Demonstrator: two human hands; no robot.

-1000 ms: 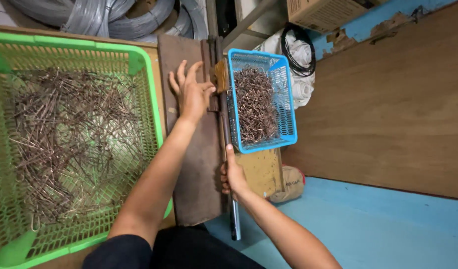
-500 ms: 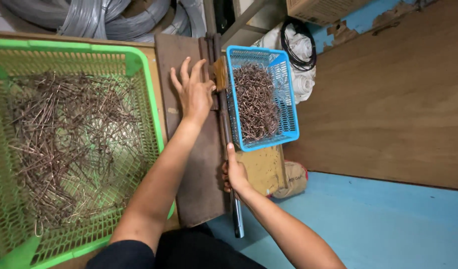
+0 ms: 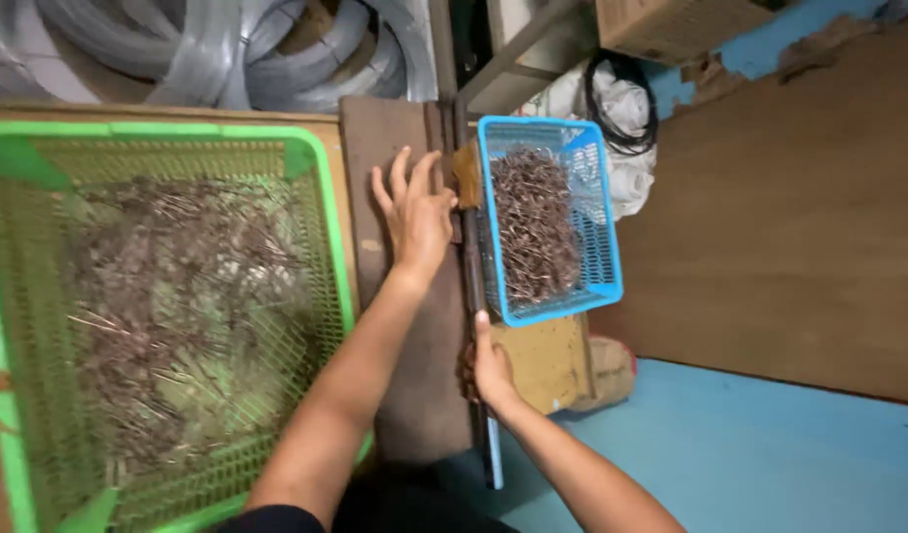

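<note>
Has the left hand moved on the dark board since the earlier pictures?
No. The left hand lies flat on the dark board, fingers spread, beside the blue basket, as before.

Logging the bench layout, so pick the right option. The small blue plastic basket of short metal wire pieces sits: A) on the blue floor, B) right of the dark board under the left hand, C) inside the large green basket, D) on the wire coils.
B: the small blue plastic basket lies right of the dark board, beside the left hand.
</note>
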